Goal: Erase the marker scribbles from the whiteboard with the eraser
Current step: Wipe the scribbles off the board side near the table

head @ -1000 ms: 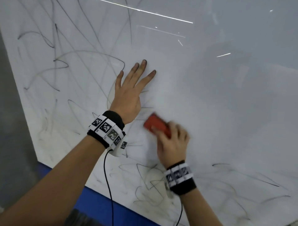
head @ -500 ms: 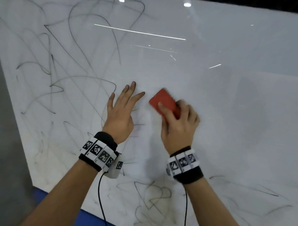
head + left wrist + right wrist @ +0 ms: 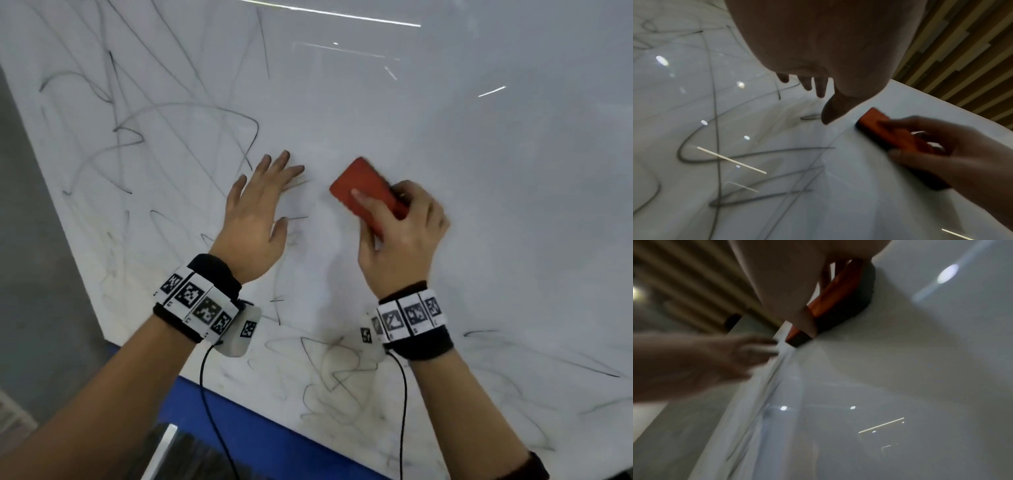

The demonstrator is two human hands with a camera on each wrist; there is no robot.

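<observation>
A large whiteboard (image 3: 479,205) fills the head view, with black marker scribbles (image 3: 154,137) over its left part and more scribbles along the lower edge (image 3: 329,377). My right hand (image 3: 400,236) grips a red eraser (image 3: 366,190) with a dark felt underside, pressed flat on the board. In the left wrist view the red eraser (image 3: 892,133) lies to the right of my thumb. My left hand (image 3: 257,219) rests flat on the board with straight fingers, just left of the eraser. In the right wrist view the red eraser (image 3: 838,295) touches the board.
The board's right part (image 3: 513,171) shows only faint smears and light reflections. A blue frame (image 3: 260,431) runs along the lower left edge, with grey floor (image 3: 34,274) beyond. Cables hang from both wristbands.
My right hand has carried the eraser up and to the right across the board, from beside my left wrist to level with my left fingers. The left hand stays flat on the board.
</observation>
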